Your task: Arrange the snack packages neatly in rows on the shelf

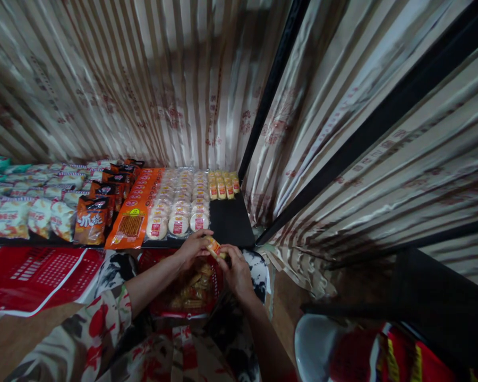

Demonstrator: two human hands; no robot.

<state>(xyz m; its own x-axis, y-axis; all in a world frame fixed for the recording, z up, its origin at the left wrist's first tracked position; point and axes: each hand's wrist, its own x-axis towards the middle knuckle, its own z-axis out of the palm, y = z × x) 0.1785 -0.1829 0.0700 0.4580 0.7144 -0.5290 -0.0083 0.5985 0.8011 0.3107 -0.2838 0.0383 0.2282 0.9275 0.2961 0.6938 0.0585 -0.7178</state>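
Observation:
Both my hands meet over a red basket on my lap, which holds several small yellow snack packets. My left hand and my right hand pinch one yellow packet between them, just below the front edge of a black shelf. On the shelf, rows of the same yellow packets stand at the back right, with bare black shelf in front of them. Round white wrapped cakes fill the rows to the left.
Further left lie orange flat packs, dark orange bags and pale snack bags. A red crate sits at lower left. Striped paper covers the walls. A white stool stands at lower right.

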